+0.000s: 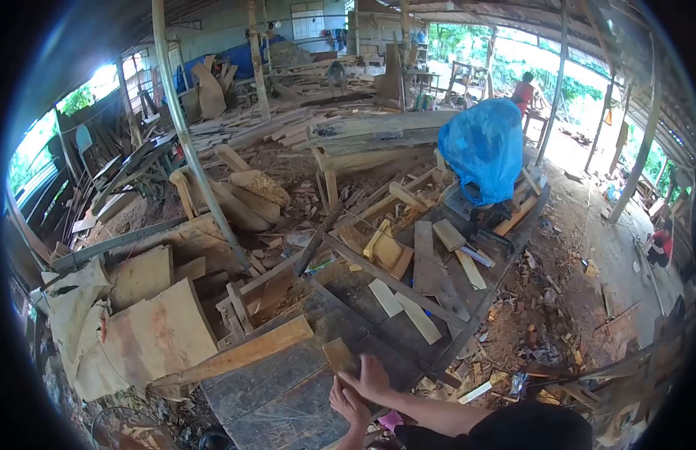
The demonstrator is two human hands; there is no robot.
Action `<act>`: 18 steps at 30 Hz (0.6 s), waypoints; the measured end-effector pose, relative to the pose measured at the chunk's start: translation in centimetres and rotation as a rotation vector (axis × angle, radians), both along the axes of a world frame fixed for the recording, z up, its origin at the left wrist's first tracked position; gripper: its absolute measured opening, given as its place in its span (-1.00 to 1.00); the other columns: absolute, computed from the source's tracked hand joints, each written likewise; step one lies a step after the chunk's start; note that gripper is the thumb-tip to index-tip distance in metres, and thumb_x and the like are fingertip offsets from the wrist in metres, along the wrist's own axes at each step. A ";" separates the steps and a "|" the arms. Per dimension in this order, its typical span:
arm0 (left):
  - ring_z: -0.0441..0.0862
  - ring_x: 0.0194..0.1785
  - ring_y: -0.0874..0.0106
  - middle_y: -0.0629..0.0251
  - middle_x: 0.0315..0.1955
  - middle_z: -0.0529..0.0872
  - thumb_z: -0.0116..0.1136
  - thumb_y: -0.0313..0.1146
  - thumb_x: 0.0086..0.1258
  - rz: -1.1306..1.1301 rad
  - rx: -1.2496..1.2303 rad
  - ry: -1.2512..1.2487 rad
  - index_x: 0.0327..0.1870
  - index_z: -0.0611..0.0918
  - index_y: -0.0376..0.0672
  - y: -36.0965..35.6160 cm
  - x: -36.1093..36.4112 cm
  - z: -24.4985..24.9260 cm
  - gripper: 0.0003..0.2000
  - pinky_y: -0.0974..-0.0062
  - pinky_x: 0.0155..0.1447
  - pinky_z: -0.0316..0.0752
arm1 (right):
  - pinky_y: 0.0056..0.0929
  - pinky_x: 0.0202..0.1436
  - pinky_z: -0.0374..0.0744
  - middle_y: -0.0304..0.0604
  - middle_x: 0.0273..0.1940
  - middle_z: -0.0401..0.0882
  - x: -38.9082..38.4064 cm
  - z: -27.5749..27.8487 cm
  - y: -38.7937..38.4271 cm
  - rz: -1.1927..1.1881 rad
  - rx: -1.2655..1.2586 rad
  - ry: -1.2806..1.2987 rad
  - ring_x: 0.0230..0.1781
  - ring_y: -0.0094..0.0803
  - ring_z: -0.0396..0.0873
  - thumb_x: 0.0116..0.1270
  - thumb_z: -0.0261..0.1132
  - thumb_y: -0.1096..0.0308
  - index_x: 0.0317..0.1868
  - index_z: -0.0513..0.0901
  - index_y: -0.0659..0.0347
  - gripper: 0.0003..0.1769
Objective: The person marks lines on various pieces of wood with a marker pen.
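A small flat wooden piece (338, 355) lies on the dark wooden workbench (269, 390) near its front edge. My left hand (349, 403) is at the piece's near end, its fingers closed against the wood. Over the near part of the same piece lies my right hand (372, 379), fingers bent round its edge. Both hands are close together. To their left, a long light board (250, 351) rests across the bench. Several short boards (419, 318) lie beyond the hands to the right.
A blue plastic sheet (481, 146) covers something at the bench's far right. Metal and wood posts (184, 127) rise on the left. Large planks (149, 334) lean at the left. Wood scraps litter the ground. Two people are in the distance at right, one in red (522, 94).
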State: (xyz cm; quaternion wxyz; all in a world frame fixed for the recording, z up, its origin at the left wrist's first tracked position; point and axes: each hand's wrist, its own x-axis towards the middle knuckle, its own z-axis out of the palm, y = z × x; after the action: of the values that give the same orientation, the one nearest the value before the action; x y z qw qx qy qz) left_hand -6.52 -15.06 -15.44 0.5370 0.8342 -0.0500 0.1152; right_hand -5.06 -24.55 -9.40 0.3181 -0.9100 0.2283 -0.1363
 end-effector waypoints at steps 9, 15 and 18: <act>0.45 0.21 0.06 0.01 0.13 0.57 -0.21 -0.17 0.52 -0.027 0.030 -0.011 0.37 0.45 -0.22 0.3 0.0 -0.2 -0.51 0.13 0.31 0.24 | 0.06 0.08 0.53 0.20 0.07 0.51 6.8 0.0 -1.7 0.079 -0.099 -0.041 0.07 0.20 0.51 0.24 0.30 -0.30 0.17 0.39 0.32 -0.16; 0.45 0.18 0.01 -0.01 0.13 0.55 -0.20 -0.24 0.53 -0.047 0.052 0.053 0.35 0.45 -0.26 0.1 -0.1 1.6 -0.54 0.12 0.28 0.25 | 0.07 0.06 0.53 0.14 0.05 0.56 8.3 -1.3 -1.3 0.047 -0.029 -0.047 0.07 0.13 0.54 0.23 0.32 -0.27 0.17 0.42 0.30 -0.19; 0.44 0.19 0.03 0.01 0.11 0.56 -0.26 -0.17 0.57 -0.039 0.041 -0.030 0.36 0.43 -0.24 0.2 0.1 0.9 -0.53 0.11 0.27 0.26 | 0.02 0.09 0.51 0.13 0.08 0.58 0.1 -0.7 -0.6 0.112 -0.036 -0.098 0.04 0.13 0.55 0.22 0.36 -0.21 0.21 0.42 0.28 -0.20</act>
State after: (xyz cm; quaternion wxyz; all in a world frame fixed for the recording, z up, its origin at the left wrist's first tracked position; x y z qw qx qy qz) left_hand -6.43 -14.87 -14.51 0.5210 0.8422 -0.0765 0.1161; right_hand -4.98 -25.14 -10.13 0.3197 -0.9191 0.1588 -0.1666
